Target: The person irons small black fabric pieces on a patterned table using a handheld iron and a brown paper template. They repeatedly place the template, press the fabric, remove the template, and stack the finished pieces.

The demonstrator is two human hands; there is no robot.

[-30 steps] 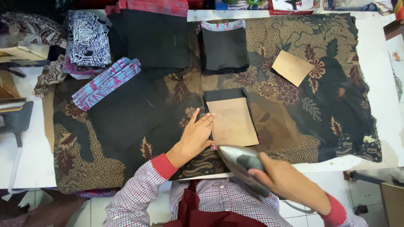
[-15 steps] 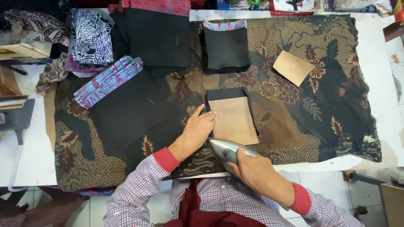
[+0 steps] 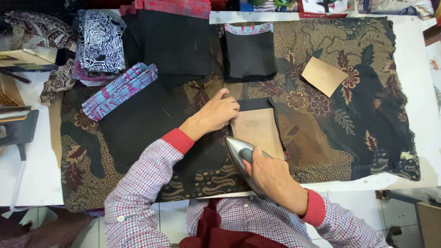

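My left hand [image 3: 216, 115] lies flat on the left edge of a tan cardboard template [image 3: 260, 131] that rests on a small black fabric piece [image 3: 255, 104]. My right hand [image 3: 268, 177] grips the handle of a silver iron [image 3: 240, 158], whose pointed nose sits at the template's lower left corner. Both lie on a brown floral batik cloth [image 3: 349, 119] that covers the table.
A second tan cardboard piece [image 3: 324, 76] lies at the upper right. A folded black fabric stack [image 3: 250, 55] sits behind the template, larger black cloth [image 3: 172, 43] and patterned fabric stacks [image 3: 101, 41] at the left. A pink-blue folded strip [image 3: 119, 89] lies nearby.
My right hand has pushed the iron up and left onto the template's lower corner. My left hand has shifted up along the template's left edge.
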